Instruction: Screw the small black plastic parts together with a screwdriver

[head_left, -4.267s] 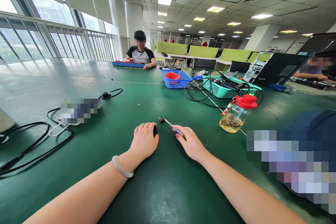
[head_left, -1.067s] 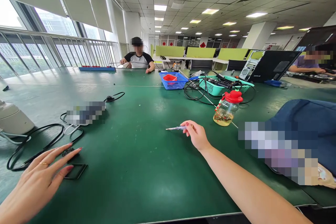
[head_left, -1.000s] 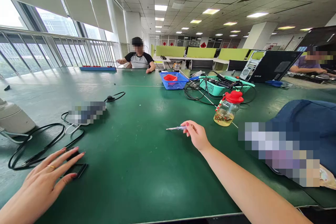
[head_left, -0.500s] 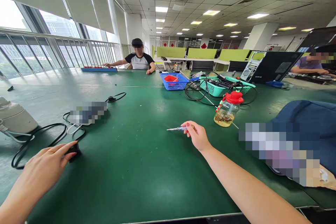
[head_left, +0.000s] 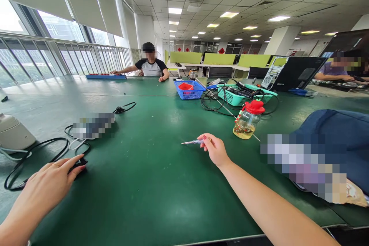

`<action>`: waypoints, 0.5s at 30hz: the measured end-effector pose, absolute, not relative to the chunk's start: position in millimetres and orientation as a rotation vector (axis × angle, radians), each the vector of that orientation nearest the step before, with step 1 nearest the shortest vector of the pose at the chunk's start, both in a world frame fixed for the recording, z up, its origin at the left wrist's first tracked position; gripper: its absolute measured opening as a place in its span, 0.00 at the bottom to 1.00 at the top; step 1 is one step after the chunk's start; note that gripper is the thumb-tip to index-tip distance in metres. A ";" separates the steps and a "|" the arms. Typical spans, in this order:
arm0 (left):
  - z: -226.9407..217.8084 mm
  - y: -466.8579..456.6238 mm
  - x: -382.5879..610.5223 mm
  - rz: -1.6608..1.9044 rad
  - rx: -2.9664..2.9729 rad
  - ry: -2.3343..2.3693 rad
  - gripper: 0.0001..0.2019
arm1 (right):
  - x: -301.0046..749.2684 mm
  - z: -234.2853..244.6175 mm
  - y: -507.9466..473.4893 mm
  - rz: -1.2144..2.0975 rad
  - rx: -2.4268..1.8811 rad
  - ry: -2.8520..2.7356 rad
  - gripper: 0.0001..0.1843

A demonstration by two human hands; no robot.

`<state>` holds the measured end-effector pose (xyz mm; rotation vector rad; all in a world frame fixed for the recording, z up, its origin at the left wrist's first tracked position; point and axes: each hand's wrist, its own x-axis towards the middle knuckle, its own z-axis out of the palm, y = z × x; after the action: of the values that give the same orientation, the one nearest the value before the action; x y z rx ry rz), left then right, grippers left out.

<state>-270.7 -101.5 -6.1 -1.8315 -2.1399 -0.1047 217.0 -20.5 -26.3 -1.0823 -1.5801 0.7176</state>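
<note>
My right hand [head_left: 213, 149] is closed around the clear handle of a slim screwdriver [head_left: 192, 142], which looks like a voltage tester. Its metal tip points left, over the middle of the green table [head_left: 150, 188]. At the left, my left hand [head_left: 47, 186] grips a small black block-shaped object [head_left: 82, 163] between thumb and fingers, at the tabletop. The fingers cover most of that block, so its kind is unclear. A black cable [head_left: 62, 147] loops on the table beside this hand. Just beyond lies a blurred-out grey device [head_left: 93, 126] with a cord.
A red-lidded bottle [head_left: 246, 121] stands right of centre. Behind it are a teal basket [head_left: 235, 98] of cables and a blue basket [head_left: 188, 93]. A dark blue bag [head_left: 325, 127] lies at right, a white appliance [head_left: 14, 132] at left. A person [head_left: 151, 65] sits across the table.
The view has shifted slightly, so most things appear a little further left. Both hands keep their grips, and the screwdriver stays in nearly the same pose.
</note>
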 end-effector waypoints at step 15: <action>-12.1 -96.8 -281.0 0.035 -1.936 -2.131 0.30 | 216.8 -25.0 -20.5 0.700 -1.085 -1.607 0.24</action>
<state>-281.0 -96.8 -12.1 -1.9363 -2.1306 0.0346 216.8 -20.5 -25.0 -1.0853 -1.6068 0.7003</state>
